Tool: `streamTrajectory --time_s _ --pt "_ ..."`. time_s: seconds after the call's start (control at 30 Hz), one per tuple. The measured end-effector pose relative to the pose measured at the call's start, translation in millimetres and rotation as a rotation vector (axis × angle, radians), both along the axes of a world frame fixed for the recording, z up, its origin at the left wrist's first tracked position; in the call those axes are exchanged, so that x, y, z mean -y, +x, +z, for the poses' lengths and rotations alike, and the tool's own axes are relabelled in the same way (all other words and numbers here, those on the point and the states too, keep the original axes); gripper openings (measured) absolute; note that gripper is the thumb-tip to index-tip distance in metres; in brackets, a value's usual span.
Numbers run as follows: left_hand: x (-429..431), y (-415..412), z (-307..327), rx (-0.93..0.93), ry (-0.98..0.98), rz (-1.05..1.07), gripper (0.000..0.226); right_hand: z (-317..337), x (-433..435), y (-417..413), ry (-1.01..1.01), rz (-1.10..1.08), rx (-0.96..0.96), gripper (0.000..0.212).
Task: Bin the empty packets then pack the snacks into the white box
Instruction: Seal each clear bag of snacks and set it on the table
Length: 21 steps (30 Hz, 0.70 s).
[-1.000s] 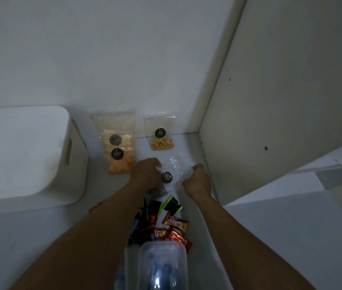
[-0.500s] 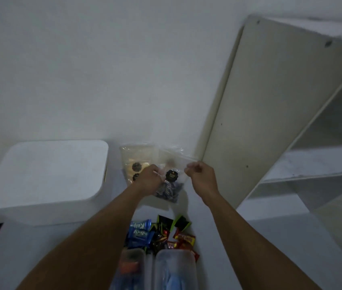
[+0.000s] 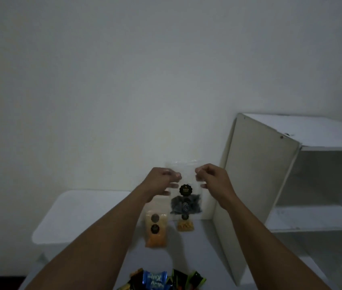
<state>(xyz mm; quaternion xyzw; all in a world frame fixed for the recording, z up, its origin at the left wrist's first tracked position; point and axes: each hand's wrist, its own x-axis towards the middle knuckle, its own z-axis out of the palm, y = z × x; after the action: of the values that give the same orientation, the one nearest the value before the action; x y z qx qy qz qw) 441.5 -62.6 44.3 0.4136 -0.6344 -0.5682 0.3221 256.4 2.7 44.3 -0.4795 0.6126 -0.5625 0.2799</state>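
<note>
I hold a clear plastic packet (image 3: 186, 197) up in the air in front of the wall; it has a black round label and dark pieces in its lower part. My left hand (image 3: 159, 181) pinches its top left edge and my right hand (image 3: 212, 178) pinches its top right edge. The white box (image 3: 78, 216) with its lid on stands to the left on the surface. Below the held packet, a packet of orange snacks (image 3: 156, 229) and a smaller packet of yellow snacks (image 3: 185, 225) lean at the wall.
A pile of small wrapped sweets (image 3: 161, 279) in blue, black and green lies at the bottom edge. A white shelf unit (image 3: 258, 185) stands close on the right, its side panel next to the packets. No bin is in view.
Both hands have lifted the clear packet from the surface up to wall height. The view has tilted upward, so the sweets and the clear tubs have slid toward or past the bottom edge.
</note>
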Motion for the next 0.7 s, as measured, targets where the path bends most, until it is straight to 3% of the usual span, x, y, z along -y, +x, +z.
streamTrajectory --time_s 0.17,0.4,0.53,0.7 --pt "-3.8 5.4 44.6 -0.212 -0.044 0.064 0.023 40.9 -0.9 9.9 -0.050 0.048 0.044 0.009" --pt "-3.8 15.9 70.1 -0.227 -0.078 0.035 0.026 76.6 -5.9 13.8 -0.108 0.114 0.031 0.011" --pt "-8.2 13.4 81.1 -0.348 -0.041 0.056 0.013 88.1 -12.7 11.2 -0.119 0.114 0.035 0.007" --pt "-12.6 10.7 90.8 -0.345 -0.077 0.091 0.012 98.4 -17.6 8.8 -0.132 0.152 0.013 0.010"
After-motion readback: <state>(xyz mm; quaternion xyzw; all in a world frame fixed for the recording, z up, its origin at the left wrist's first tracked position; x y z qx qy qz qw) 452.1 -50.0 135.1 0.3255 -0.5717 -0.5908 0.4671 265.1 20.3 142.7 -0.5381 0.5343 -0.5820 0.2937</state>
